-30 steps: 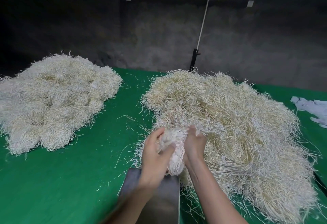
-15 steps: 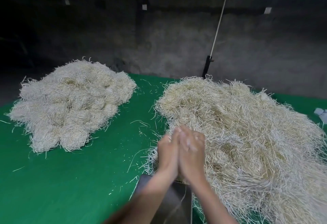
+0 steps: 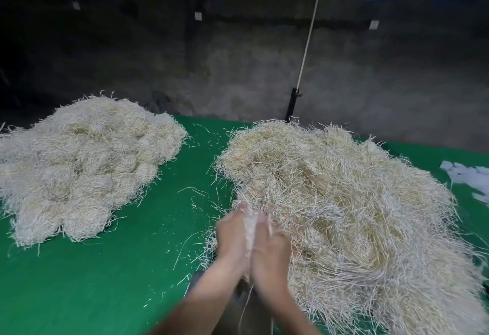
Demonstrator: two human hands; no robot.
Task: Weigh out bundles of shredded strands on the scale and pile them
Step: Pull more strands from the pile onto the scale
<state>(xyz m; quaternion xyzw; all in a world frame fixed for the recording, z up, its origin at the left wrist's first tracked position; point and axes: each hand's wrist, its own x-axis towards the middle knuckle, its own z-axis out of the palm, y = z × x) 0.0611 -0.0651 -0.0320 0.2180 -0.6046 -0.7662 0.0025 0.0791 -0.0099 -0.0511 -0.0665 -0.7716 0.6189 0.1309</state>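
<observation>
A pale bundle of strands point(image 3: 249, 231) is pressed between my left hand point(image 3: 230, 236) and my right hand point(image 3: 270, 252), palms together, at the near-left edge of the big loose heap of shredded strands point(image 3: 352, 207). A few strands dangle below my wrists. Under my forearms lies the grey metal pan of the scale point(image 3: 230, 311), mostly hidden by my arms. To the left on the green table point(image 3: 111, 281) sits a pile of rounded bundles point(image 3: 82, 160).
White paper scraps point(image 3: 468, 176) lie at the table's right edge. A white cord with a black clamp point(image 3: 292, 102) rises behind the heap against a dark concrete wall. Loose strands litter the green gap between the two piles.
My hands went from cupping a rounded bundle over the scale pan to pressing it flat between both palms, and they have lifted slightly toward the heap. The camera has tilted up.
</observation>
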